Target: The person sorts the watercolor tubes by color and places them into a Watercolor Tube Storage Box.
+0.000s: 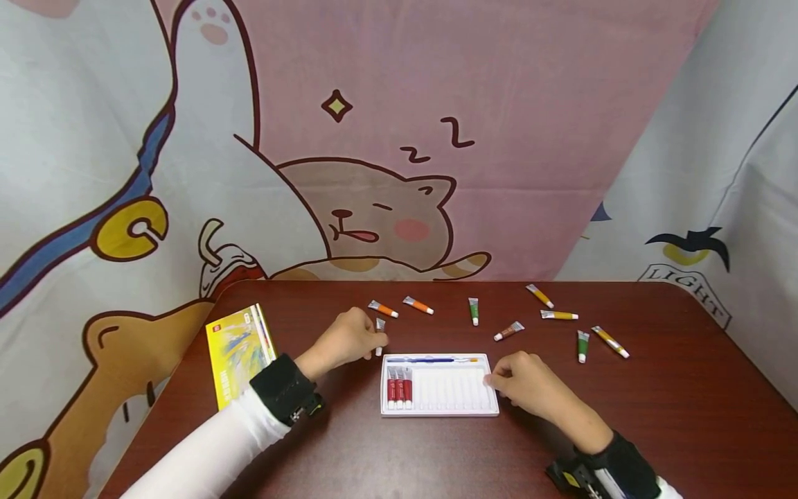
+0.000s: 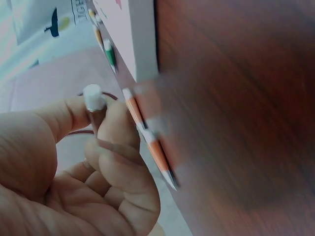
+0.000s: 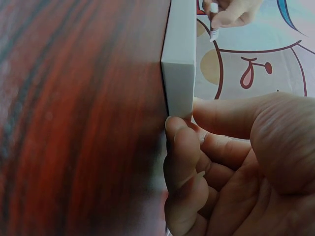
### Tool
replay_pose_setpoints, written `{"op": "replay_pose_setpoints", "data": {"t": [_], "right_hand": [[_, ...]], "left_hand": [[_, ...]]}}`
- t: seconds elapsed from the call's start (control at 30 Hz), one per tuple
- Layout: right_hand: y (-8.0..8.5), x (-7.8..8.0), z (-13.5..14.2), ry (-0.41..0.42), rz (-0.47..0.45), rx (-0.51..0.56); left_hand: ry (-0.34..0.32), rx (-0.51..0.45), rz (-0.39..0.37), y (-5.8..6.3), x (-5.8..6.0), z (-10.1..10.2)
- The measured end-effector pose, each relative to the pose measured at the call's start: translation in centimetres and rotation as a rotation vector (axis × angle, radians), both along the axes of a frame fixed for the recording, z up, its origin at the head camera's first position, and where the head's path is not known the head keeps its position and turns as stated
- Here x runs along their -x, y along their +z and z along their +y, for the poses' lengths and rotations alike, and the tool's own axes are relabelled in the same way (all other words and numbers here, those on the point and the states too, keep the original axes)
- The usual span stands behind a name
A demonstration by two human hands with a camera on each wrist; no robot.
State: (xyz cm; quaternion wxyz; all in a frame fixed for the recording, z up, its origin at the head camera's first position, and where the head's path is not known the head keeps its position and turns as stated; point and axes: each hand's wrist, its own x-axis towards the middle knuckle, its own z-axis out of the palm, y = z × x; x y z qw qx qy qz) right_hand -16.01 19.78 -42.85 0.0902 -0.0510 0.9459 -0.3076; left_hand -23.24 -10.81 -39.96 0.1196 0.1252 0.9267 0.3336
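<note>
My left hand (image 1: 352, 336) pinches a small paint tube (image 2: 96, 110) between thumb and fingers, beside the far left corner of a white plastic tray (image 1: 455, 405). The tube has a white cap and, in the left wrist view, a brownish body partly hidden by the fingers. With thumb and fingertips, my right hand (image 1: 530, 384) grips the tray's right end; the right wrist view shows them at the tray wall (image 3: 178, 88). Inside the tray, several red paint tubes (image 1: 400, 389) stand side by side at the left, and a blue paintbrush (image 1: 430, 360) lies along the far edge.
Beyond the tray lie loose tubes: orange (image 1: 383, 309), green (image 1: 474, 312), brown (image 1: 508, 331) and yellow (image 1: 559, 315), with more at the right. A yellow box (image 1: 240, 350) lies left of my left forearm. A cartoon-printed cloth (image 1: 499, 138) hangs behind the table.
</note>
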Motion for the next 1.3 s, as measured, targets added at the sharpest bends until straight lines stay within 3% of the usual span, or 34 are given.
{"op": "replay_pose_setpoints", "data": {"t": [0.3, 0.63, 0.9, 1.3], "right_hand": [[-0.1, 0.0, 0.1, 0.002, 0.002, -0.004], [-0.2, 0.0, 0.0, 0.009, 0.015, -0.012], [-0.1, 0.0, 0.0, 0.014, 0.016, -0.005], [-0.2, 0.0, 0.2, 0.031, 0.026, -0.003]], "left_hand": [[-0.109, -0.012, 0.036, 0.2, -2.8, 2.1], [-0.164, 0.024, 0.018, -0.3, -4.8, 4.1], [-0.179, 0.109, 0.07, -0.9, -5.4, 4.9], [-0.189, 0.21, 0.063, -0.9, -5.3, 5.3]]}}
